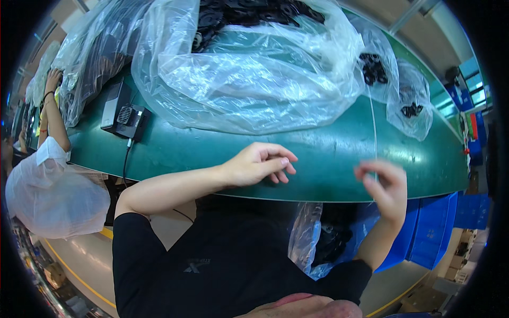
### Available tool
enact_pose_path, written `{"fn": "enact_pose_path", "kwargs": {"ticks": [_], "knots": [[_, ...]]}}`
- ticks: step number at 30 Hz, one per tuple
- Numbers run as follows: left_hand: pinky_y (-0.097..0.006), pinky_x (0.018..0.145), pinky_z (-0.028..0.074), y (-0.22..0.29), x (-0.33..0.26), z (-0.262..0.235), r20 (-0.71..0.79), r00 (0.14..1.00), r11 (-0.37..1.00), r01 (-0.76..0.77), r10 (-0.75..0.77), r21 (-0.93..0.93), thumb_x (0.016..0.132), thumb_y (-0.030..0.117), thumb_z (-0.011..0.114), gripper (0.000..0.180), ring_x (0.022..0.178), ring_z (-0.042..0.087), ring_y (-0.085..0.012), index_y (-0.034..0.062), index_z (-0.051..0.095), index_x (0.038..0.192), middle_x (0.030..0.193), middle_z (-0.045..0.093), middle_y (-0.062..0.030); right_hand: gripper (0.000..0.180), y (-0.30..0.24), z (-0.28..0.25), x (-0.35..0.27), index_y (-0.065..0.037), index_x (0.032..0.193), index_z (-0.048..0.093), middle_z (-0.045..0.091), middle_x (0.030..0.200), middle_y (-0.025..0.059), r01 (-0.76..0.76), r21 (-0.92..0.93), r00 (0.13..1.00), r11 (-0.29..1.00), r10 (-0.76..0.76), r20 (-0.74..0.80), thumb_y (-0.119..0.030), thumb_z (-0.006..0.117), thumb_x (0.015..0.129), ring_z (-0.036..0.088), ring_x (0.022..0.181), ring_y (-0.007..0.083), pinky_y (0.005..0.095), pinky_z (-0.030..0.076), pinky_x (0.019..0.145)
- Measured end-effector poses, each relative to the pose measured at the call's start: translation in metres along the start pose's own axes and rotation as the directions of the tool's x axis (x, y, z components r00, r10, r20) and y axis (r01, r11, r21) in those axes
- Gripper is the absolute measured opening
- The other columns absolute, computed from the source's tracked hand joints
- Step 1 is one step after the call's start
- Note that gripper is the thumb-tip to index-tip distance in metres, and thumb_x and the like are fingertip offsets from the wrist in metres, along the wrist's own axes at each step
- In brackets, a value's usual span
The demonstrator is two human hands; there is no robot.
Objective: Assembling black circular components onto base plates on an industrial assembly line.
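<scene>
I see the bare left hand [262, 165] pointing right, fingers loosely curled and apart; the bare right hand [389, 188], blurred, thumb apart. Beyond: a large clear plastic bag [249, 87] on a green table [323, 148].

Worn on the person's head as the left of two side-by-side fisheye cameras, above the near side of the green table [323, 153]. Faces steeply down and forward across the green table, upright and unmirrored. Sits close enough to frame both the left hand [257, 165] and the right hand [389, 188] over the green table, and sets its near edge across the picture, below mid-height. Takes in, on this side of the green table, the wearer's black shirt [228, 249] and some floor [90, 259]; reaches past its far edge into the background. Bows outlines toward a round, dark rim.
</scene>
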State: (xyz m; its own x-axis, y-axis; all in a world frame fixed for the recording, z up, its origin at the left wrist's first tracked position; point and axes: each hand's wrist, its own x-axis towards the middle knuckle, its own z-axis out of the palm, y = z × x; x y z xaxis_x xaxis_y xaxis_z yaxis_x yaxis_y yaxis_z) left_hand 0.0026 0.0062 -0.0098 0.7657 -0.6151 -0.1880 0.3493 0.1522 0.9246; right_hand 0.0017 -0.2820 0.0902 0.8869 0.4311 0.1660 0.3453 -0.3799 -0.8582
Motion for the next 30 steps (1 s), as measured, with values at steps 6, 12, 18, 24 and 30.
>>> {"fn": "enact_pose_path", "kwargs": {"ticks": [6, 12, 18, 24, 30], "knots": [[-0.025, 0.070, 0.050, 0.001, 0.003, -0.003, 0.027, 1.000, 1.000, -0.002, 0.002, -0.007, 0.092, 0.013, 0.049, 0.026, 0.082, 0.062, -0.0133, -0.0026, 0.054, 0.113, 0.099, 0.062, -0.0105, 0.030, 0.052, 0.026, 0.209, -0.001, 0.102, 0.064, 0.067, 0.096, 0.0084, 0.159, -0.264, 0.982, 0.951, -0.180, -0.054, -0.016, 0.066, 0.076, 0.062, 0.084, 0.0153, 0.0282, 0.049, 0.076], [-0.027, 0.073, 0.051, 0.009, -0.003, -0.010, -0.074, 0.981, 0.950, -0.154, 0.180, 0.272, 0.090, 0.010, 0.051, 0.022, 0.080, 0.063, -0.0131, -0.0032, 0.058, 0.106, 0.092, 0.066, -0.0112, 0.047, 0.129, 0.041, 0.390, -0.001, 0.109, 0.061, 0.063, 0.105, 0.0188, -0.082, -0.649, 0.945, 0.756, -0.147, -0.291, -0.025, 0.066, 0.069, 0.060, 0.098, 0.0307, 0.0369, 0.047, 0.086], [-0.027, 0.068, 0.053, 0.006, 0.000, -0.020, -0.073, 0.965, 0.863, -0.191, 0.253, 0.468, 0.087, 0.009, 0.051, 0.023, 0.076, 0.067, -0.0175, -0.0050, 0.058, 0.104, 0.088, 0.066, -0.0161, 0.038, 0.192, 0.022, 0.472, 0.002, 0.105, 0.061, 0.059, 0.108, 0.0245, -0.422, -0.672, 0.880, 0.609, 0.097, -0.465, -0.018, 0.061, 0.072, 0.057, 0.103, 0.0371, 0.0403, 0.045, 0.091], [-0.028, 0.066, 0.053, 0.009, -0.002, -0.021, -0.043, 0.965, 0.841, -0.203, 0.258, 0.502, 0.083, 0.006, 0.053, 0.022, 0.073, 0.067, -0.0201, -0.0055, 0.059, 0.102, 0.086, 0.066, -0.0174, 0.035, 0.241, 0.006, 0.486, -0.002, 0.106, 0.062, 0.060, 0.107, 0.0226, -0.369, -0.724, 0.828, 0.583, -0.147, -0.541, -0.023, 0.059, 0.078, 0.057, 0.102, 0.0369, 0.0410, 0.045, 0.090], [-0.028, 0.066, 0.053, 0.005, 0.002, -0.024, -0.048, 0.956, 0.805, -0.217, 0.290, 0.552, 0.083, 0.007, 0.054, 0.021, 0.073, 0.067, -0.0202, -0.0041, 0.060, 0.100, 0.085, 0.066, -0.0168, 0.028, 0.180, 0.024, 0.458, -0.010, 0.106, 0.064, 0.061, 0.105, 0.0208, -0.366, -0.654, 0.858, 0.662, -0.031, -0.512, -0.020, 0.056, 0.081, 0.058, 0.100, 0.0372, 0.0424, 0.046, 0.088]]}}
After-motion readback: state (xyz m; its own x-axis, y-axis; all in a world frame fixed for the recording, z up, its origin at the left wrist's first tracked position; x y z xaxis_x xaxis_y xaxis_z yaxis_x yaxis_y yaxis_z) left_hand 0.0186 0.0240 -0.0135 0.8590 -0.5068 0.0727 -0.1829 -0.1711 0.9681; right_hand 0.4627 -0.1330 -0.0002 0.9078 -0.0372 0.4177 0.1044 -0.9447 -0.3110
